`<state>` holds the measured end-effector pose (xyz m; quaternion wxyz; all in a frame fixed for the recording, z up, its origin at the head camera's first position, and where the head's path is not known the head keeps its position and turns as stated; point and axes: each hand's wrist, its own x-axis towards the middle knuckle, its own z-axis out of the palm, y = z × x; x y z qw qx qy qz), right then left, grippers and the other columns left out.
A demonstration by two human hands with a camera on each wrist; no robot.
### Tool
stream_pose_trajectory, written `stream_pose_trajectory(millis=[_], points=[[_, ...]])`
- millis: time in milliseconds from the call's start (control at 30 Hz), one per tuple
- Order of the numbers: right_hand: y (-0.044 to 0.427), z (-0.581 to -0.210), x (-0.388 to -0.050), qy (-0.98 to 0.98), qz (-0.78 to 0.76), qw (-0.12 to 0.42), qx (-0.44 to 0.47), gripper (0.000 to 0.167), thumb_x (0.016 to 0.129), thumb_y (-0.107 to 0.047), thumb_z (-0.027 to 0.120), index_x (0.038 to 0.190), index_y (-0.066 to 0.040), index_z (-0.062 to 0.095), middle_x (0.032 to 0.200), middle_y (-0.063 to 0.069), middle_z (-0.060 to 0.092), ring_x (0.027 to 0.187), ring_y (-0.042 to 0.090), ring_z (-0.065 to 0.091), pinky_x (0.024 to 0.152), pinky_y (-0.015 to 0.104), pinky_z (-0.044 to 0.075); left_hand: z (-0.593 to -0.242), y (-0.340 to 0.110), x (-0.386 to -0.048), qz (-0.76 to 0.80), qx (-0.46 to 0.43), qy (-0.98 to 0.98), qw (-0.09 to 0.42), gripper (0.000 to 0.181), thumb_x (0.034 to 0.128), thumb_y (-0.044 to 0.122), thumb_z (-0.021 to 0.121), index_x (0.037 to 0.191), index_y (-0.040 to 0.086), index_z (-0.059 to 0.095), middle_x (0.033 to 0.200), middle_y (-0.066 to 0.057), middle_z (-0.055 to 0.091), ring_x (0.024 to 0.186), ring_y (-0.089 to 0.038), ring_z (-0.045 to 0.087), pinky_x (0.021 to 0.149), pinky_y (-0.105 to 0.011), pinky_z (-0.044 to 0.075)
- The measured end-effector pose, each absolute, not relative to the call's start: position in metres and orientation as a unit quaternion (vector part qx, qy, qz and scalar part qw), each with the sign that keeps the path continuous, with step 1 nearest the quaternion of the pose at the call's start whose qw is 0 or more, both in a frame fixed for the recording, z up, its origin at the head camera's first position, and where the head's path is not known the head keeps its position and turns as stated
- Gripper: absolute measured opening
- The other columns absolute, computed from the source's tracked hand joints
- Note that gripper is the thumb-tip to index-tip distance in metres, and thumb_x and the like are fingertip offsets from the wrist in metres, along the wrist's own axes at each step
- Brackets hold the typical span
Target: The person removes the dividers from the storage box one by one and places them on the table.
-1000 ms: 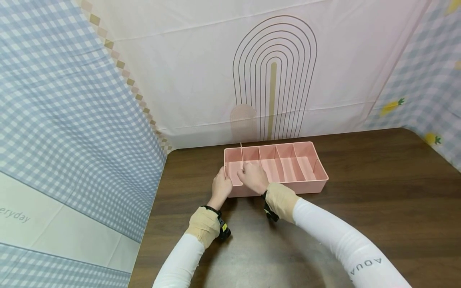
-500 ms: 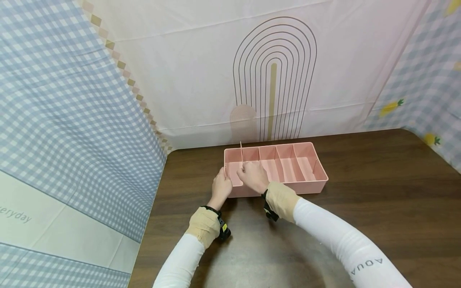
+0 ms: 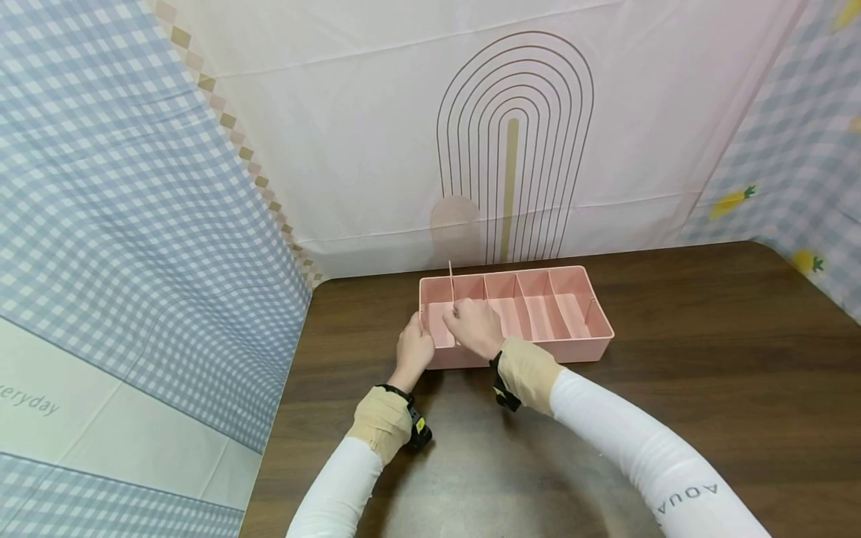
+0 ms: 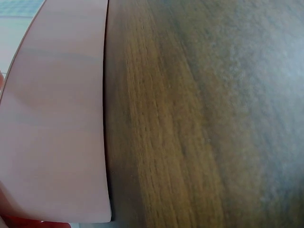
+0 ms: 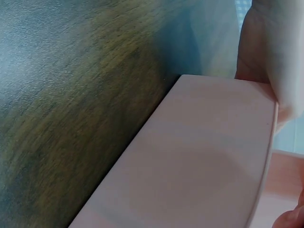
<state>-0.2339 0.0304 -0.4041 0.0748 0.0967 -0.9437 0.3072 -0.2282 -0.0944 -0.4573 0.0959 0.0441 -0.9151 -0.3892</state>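
A long pink organizer box [image 3: 565,350], split into several compartments by thin upright dividers, rests on the table. My left hand [image 3: 413,347] grips its left end wall near the front corner. With curled fingers, my right hand [image 3: 476,326] pinches the leftmost divider [image 3: 451,280], whose far end stands above the rim. That hand hides the divider's middle. The left wrist view has the box's outer wall [image 4: 57,118] beside bare wood. In the right wrist view, the left hand [image 5: 256,47] is at the box corner and a right fingertip [image 5: 289,219] shows inside.
The brown wooden table [image 3: 706,359] extends to both sides of the box and in front of it. A pale curtain [image 3: 363,149] with printed arches hangs close behind. Blue checked cloth [image 3: 168,224] borders the table's left side.
The leftmost divider has risen slightly in my right hand, its far end now higher above the rim. My left hand and the box have stayed in place.
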Motion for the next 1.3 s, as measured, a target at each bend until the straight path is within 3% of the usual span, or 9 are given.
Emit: stream_pose_trajectory(millis=[1300], points=[[0.0357,-0.3952,-0.2305,-0.932,0.329,0.102,0.113,0.033,0.08,-0.016,0.044,0.048,-0.015,0.035,0.043,-0.005,0.033,0.039,0.012,0.032,0.04,0.024,0.022,-0.458,-0.0939,-0.2293,-0.378,0.043,-0.92,0.097,0.036,0.0847,0.007,0.038,0.117,0.0,0.05,0.109,-0.02,0.059,0.101,-0.035,0.056,0.082,-0.045,0.043]])
